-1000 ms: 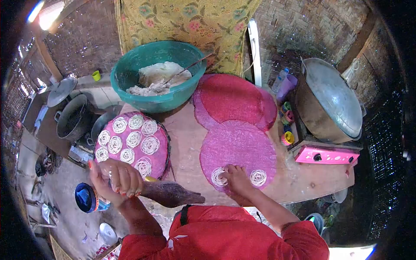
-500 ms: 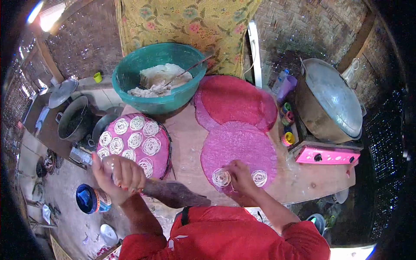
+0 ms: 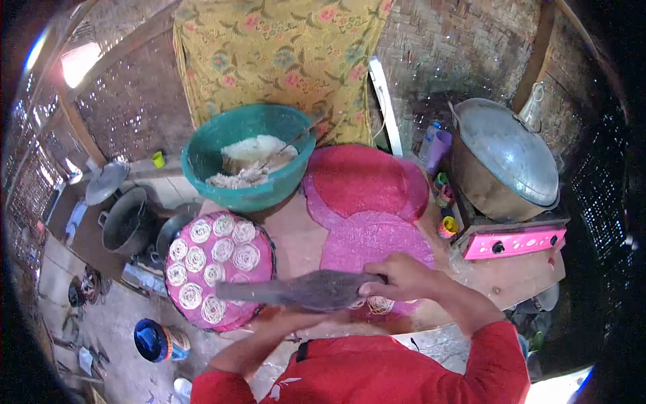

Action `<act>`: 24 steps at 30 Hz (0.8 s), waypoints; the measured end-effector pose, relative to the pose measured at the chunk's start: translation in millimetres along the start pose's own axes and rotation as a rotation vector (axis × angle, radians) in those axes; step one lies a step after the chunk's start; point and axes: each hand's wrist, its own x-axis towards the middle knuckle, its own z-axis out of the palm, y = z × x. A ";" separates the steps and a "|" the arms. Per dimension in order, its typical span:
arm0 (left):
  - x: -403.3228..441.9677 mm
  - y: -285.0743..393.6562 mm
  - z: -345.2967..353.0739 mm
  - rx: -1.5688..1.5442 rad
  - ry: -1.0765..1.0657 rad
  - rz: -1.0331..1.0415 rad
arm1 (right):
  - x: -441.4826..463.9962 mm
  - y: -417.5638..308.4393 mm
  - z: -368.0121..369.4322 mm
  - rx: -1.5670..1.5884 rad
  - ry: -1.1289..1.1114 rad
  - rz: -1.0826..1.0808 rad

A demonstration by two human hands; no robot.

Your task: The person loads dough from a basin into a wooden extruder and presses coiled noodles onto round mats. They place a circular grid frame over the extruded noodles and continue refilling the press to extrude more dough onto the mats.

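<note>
1. The right hand (image 3: 406, 277) is clamped on one end of a dark tool (image 3: 316, 291).
2. The left hand (image 3: 306, 318) is partly hidden by the tool; its grip I cannot tell.
3. White coils (image 3: 381, 306) lie on a pink sheet (image 3: 373, 239), below the right grip.

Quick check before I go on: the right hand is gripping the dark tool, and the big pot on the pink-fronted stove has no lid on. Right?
Not quite: the big pot does have a lid on, as the head view shows. The rest holds: the right hand grips the dark tool, and the pot sits on the pink-fronted stove.
</note>
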 end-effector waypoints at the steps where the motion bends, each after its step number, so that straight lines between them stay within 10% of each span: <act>1: -0.7 4.2 6.4 0.003 -0.014 0.031 | 2.9 0.5 -4.1 -0.055 -0.055 -0.051; 6: 5.6 15.4 20.2 -0.036 -0.026 0.112 | 45.8 51.8 33.0 0.452 -0.075 -0.067; 8: 5.3 10.6 11.1 -0.087 -0.007 0.123 | 65.1 24.3 27.4 0.418 0.249 -0.476; 13: -9.0 -1.3 -22.1 -0.259 0.107 0.177 | 69.7 -111.3 -27.4 0.211 0.123 -1.185; 15: -16.8 -6.6 -35.5 -0.321 0.182 0.203 | 73.5 -123.6 -43.6 0.128 -0.221 -0.759; 18: -33.2 -24.6 -48.0 -0.446 0.322 0.108 | 109.7 -126.0 -63.3 0.174 0.108 -0.276; 19: -40.7 -24.2 -57.3 -0.599 0.220 -0.213 | 119.9 -117.5 -67.6 0.194 0.239 -0.357; 22: -60.6 -63.6 -48.9 -0.306 0.577 -0.052 | 161.6 -67.1 -83.2 0.254 0.578 -0.540; 24: -68.0 -101.6 -45.3 -0.010 0.847 -0.022 | 133.0 -83.3 -128.3 0.627 0.568 -0.192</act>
